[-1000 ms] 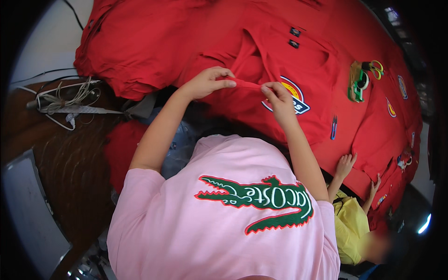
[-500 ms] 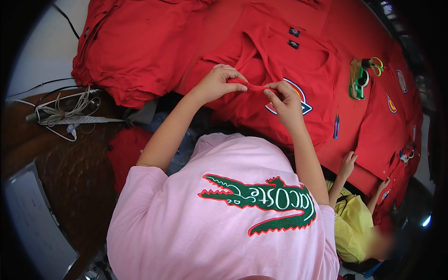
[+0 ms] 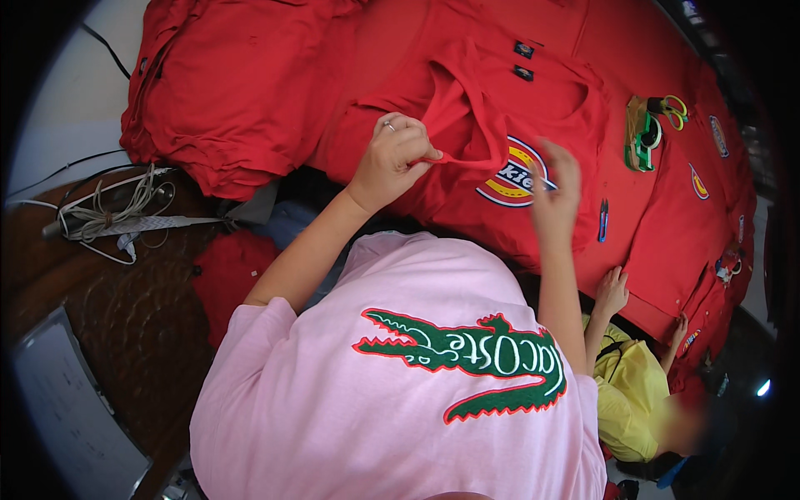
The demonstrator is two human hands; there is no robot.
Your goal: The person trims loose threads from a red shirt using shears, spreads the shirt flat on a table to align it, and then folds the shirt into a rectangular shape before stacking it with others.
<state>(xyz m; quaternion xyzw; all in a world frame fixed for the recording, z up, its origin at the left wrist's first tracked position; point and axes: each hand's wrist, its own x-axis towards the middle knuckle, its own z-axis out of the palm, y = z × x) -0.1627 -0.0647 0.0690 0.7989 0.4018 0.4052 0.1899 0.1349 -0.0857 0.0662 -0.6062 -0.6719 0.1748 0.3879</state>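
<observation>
My left hand [image 3: 390, 163] pinches the edge of a red shirt [image 3: 450, 208] and holds it up off the pile, a narrow fold stretching right from the fingertips. Apart from that fold, my right hand [image 3: 557, 196] is raised over the shirt's round printed badge [image 3: 515, 177], smeared by motion, its fingers apart with nothing visible in them. The garment's neck opening lies toward the far side, near two small dark labels [image 3: 523, 62]. To the right of my right hand rest small blue thread snips [image 3: 602, 221].
Red garments [image 3: 242, 83] are heaped at the far left. A green tape dispenser [image 3: 642, 140] and yellow-green-handled scissors [image 3: 673, 110] lie at the right. At lower right, a person in yellow [image 3: 627, 383] touches the red cloth. Tangled cables [image 3: 112, 212] sit at left.
My right hand has let go of the shirt edge and moved right and a little down. My left hand still grips the edge, now turned with its back showing more.
</observation>
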